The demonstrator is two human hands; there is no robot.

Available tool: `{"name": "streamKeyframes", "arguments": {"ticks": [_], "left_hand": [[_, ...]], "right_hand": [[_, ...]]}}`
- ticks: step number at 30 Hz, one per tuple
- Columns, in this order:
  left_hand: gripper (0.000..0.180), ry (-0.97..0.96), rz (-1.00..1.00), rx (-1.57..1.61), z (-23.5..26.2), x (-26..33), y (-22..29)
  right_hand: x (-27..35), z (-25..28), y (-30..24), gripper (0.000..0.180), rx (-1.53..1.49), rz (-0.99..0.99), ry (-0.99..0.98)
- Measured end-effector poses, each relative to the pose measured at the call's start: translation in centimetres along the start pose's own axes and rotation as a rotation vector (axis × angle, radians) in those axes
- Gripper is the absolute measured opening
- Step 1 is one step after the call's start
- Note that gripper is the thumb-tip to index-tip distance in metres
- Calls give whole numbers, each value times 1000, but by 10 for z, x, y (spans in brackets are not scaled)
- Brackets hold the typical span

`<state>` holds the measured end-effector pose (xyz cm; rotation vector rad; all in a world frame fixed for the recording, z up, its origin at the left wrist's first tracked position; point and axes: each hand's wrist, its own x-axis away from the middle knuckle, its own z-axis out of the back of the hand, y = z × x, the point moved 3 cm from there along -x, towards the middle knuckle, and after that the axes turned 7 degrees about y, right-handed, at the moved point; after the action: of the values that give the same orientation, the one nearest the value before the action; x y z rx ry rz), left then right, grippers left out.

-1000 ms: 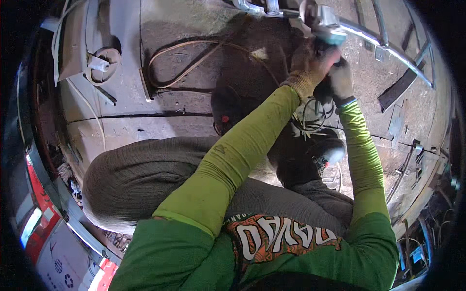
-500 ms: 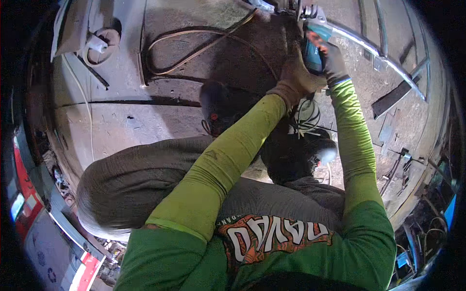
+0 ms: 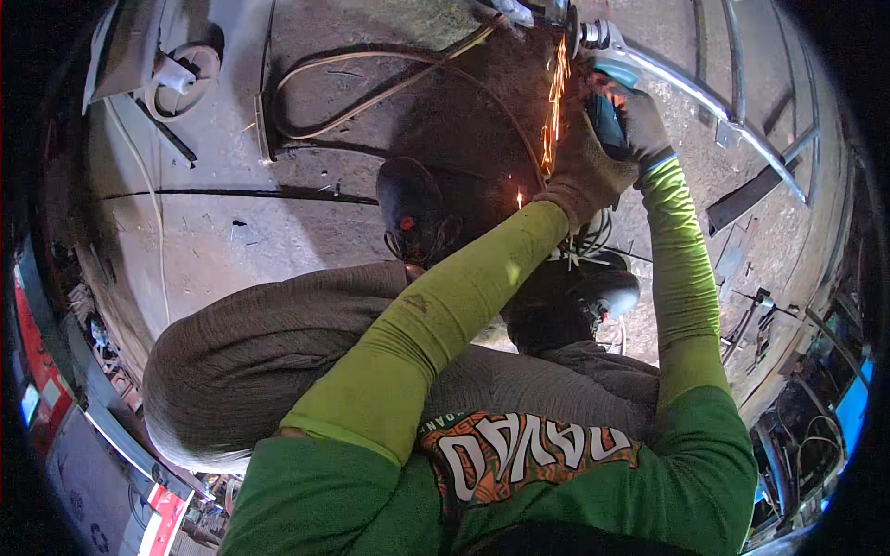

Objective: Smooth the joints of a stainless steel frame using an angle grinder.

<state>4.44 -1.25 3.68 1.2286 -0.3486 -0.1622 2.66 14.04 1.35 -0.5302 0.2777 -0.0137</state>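
Both my hands wear greyish gloves and grip a teal angle grinder [image 3: 607, 122] at the top right of centre. My left hand [image 3: 591, 165] is closed round the lower end of its body. Higher up, on the right side of the body, my right hand [image 3: 640, 120] is wrapped. The grinder's disc [image 3: 573, 33] meets a metal piece at the top edge, mostly out of view. Orange sparks [image 3: 555, 97] stream down from there past my left wrist. A shiny metal bar [image 3: 681, 85] runs from beside the grinder head toward the right.
A looped flat cable or strip [image 3: 357, 57] lies on the metal floor sheets [image 3: 213, 232], left of the grinder. A round ring-shaped part [image 3: 185, 83] is at the upper left. My shoes [image 3: 408, 199] are close below the sparks. A dark flat bar [image 3: 749, 196] lies at the right.
Sparks now fly from the disc, where none showed before. The grinder and both hands have shifted slightly; my left hand sits a little lower and further right.
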Motion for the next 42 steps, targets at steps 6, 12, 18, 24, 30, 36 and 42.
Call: {"name": "streamKeyframes", "arguments": {"ticks": [6, 12, 18, 24, 30, 36, 42], "left_hand": [[96, -250, 318, 3, 9, 0, 24], [107, -143, 208, -170, 5, 0, 18], [101, 140, -170, -155, 1, 4, -9], [84, -47, 70, -184, 9, 2, 14], [73, -58, 135, -405, 20, 0, 21], [72, -156, 339, -378, 44, -2, 16], [81, -134, 188, -250, 33, -2, 9]], "right_hand": [[18, -19, 28, 23, -211, -204, -100], [21, -29, 42, 30, -222, -33, 42], [26, -47, 32, 25, -580, -186, 26], [53, -81, 83, 28, -690, -364, -94], [46, -91, 58, 29, -1170, -459, 97], [24, -69, -11, 29, -925, -337, -4], [26, -74, 11, 31, -1537, -489, 188]]}}
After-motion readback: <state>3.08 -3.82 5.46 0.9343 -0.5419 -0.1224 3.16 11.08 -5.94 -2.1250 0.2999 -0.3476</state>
